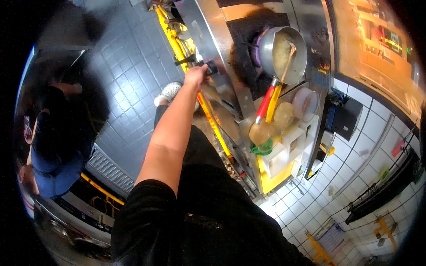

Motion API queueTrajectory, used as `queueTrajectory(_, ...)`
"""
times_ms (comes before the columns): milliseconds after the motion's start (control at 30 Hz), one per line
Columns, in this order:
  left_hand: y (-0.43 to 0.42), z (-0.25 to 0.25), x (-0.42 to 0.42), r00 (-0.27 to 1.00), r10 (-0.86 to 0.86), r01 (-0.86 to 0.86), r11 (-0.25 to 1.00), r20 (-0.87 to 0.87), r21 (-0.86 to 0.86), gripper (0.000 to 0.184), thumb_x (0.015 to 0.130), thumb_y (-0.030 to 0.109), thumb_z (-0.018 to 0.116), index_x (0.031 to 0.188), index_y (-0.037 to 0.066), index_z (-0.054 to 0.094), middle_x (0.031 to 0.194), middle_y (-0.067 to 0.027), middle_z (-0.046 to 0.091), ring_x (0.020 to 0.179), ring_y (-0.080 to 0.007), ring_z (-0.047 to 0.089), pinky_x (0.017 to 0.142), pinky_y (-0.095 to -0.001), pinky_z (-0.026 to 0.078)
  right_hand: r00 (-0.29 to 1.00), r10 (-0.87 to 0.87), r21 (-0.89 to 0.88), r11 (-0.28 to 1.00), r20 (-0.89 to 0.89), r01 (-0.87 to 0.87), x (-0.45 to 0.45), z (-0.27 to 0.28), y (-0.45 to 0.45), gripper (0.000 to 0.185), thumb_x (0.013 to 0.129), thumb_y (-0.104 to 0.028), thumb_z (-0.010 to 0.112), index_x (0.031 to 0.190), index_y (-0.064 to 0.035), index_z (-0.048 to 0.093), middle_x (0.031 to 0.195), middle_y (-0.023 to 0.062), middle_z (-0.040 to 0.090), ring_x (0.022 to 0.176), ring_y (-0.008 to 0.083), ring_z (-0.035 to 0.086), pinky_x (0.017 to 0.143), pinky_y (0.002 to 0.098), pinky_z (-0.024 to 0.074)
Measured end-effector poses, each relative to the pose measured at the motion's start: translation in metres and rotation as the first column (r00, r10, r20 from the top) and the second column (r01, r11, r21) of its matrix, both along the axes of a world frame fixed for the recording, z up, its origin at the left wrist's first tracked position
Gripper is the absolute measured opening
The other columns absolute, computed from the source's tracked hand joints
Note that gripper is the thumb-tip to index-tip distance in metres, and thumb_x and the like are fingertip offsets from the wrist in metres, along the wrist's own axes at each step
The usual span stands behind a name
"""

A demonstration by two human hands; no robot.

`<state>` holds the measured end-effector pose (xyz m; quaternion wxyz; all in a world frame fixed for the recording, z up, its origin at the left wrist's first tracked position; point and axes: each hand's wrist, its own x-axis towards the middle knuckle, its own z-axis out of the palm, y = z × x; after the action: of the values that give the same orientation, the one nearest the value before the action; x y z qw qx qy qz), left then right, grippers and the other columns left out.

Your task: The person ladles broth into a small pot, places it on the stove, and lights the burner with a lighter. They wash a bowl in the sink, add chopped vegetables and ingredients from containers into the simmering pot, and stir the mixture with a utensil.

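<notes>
The left hand (197, 76) is at the front edge of the steel stove counter (215, 33), its fingers closed around a round black knob (211, 68) with little gap; part of the grip is hidden by the hand itself. The right hand is out of view, so its grip cannot be told.

A deep grey metal pan (296, 70) sits over a lit burner (256, 49) on the blackened hob, tilted, with pale contents (280, 55) inside. A wooden utensil (289, 61) leans in it, its head in the contents. The pan's red handle (266, 104) with a metal collar points away from the burner, beside a long yellow handle (274, 103). Both reach over the end section of the counter, partly blocking the view of what lies beneath.

There, beyond the burner, are round translucent containers (305, 104), white rectangular tubs (278, 159), a tan rounded item (262, 133) near the handle ends and a green item (265, 147). A yellow strip (276, 181) lines the counter's end edge.

Yellow pipes (170, 35) run along the counter's front, close to the left hand and wrist. A pale perforated clog (170, 92) stands on the grey tiled floor (122, 84). Across the floor, another person in dark blue clothing (55, 179) is near other kitchen equipment (66, 228).
</notes>
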<state>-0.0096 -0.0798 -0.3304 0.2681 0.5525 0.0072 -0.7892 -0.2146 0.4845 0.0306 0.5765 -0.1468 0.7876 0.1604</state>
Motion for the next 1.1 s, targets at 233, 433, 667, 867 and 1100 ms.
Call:
queueTrajectory(233,0.006,0.022,0.019,0.889,-0.145,0.273,0.929,0.433,-0.248,0.047,0.095,0.034,0.064,0.120,-0.004,0.060,0.089,-0.0147,0.069,0.068,-0.0251,0.067,0.063,-0.0381,0.056,0.944,-0.171,-0.245,0.938,0.282,0.244,-0.013,-0.102,0.125,0.025,0.103,-0.012,0.049,0.119,0.0014,0.061,0.102,0.0020,0.065,0.093,0.0138,0.059,0.079,0.0253,0.0485)
queueTrajectory(433,0.016,0.197,0.022,0.571,0.264,0.784,0.106,0.777,-0.612,0.057,0.083,0.004,0.069,0.137,0.000,0.050,0.126,-0.0248,0.056,0.115,-0.0416,0.055,0.098,-0.0468,0.047,0.997,-0.058,-0.184,0.982,-0.041,0.049,0.071,-0.042,-0.039,0.025,0.099,-0.019,0.057,0.120,-0.0079,0.063,0.113,0.0115,0.069,0.101,0.0223,0.065,0.089,0.0313,0.0517)
queueTrajectory(667,0.009,0.232,-0.001,0.598,0.158,0.801,-0.081,0.786,-0.593,0.049,0.081,0.001,0.066,0.129,-0.001,0.055,0.123,-0.0238,0.057,0.112,-0.0421,0.057,0.094,-0.0448,0.049,0.859,-0.512,-0.548,0.725,-0.025,0.416,0.094,-0.077,-0.081,0.024,0.099,-0.017,0.061,0.121,-0.0072,0.064,0.110,0.0134,0.071,0.092,0.0215,0.067,0.081,0.0336,0.0539)
queueTrajectory(867,-0.013,0.085,0.025,0.475,-0.070,0.806,0.435,0.877,-0.402,0.041,0.085,0.012,0.064,0.122,-0.006,0.058,0.101,-0.0223,0.067,0.092,-0.0369,0.064,0.079,-0.0422,0.052,0.856,-0.517,-0.698,0.614,-0.001,0.370,0.122,-0.109,-0.030,0.020,0.097,-0.010,0.062,0.116,-0.0052,0.064,0.100,0.0115,0.071,0.082,0.0186,0.066,0.072,0.0304,0.0525)
queueTrajectory(1100,-0.019,-0.016,0.039,0.603,-0.425,0.720,0.654,0.675,-0.233,0.036,0.086,0.011,0.064,0.119,-0.002,0.062,0.095,-0.0132,0.068,0.084,-0.0241,0.068,0.069,-0.0360,0.058,0.707,-0.677,-0.532,0.530,0.203,0.660,0.152,-0.161,0.108,0.017,0.098,-0.009,0.059,0.113,-0.0082,0.065,0.107,0.0070,0.069,0.099,0.0160,0.066,0.084,0.0315,0.0532)
